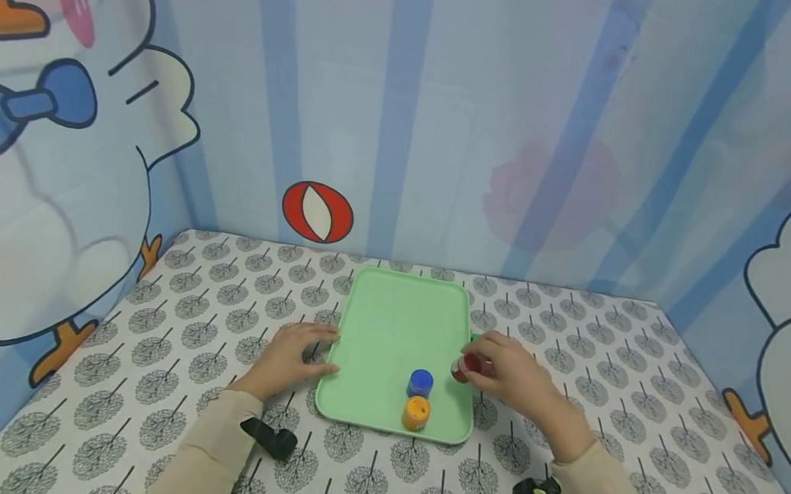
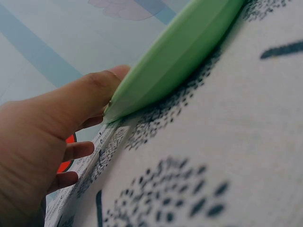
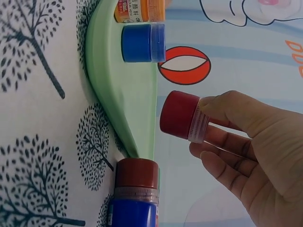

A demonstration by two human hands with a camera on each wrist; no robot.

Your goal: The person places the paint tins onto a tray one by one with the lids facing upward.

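A light green tray (image 1: 399,331) lies on the patterned cloth. My right hand (image 1: 513,378) pinches a small red paint jar (image 3: 179,113) by its clear ribbed lid, above the tray's right edge. My left hand (image 1: 291,358) rests at the tray's left side, thumb and fingertips against the rim (image 2: 142,90). Inside the tray, near its front, a blue paint jar (image 1: 420,383) stands just behind an orange paint jar (image 1: 416,414). Beside the tray's right edge, a brownish-red jar (image 3: 137,174) and a blue jar (image 3: 132,213) show in the right wrist view; my right hand mostly hides that spot from the head view.
A bit of green (image 1: 475,337) shows by the tray's right rim, behind my right hand. White cloth with tree prints (image 1: 187,370) covers the table. A curtain (image 1: 445,128) printed with cartoon figures stands behind and at both sides.
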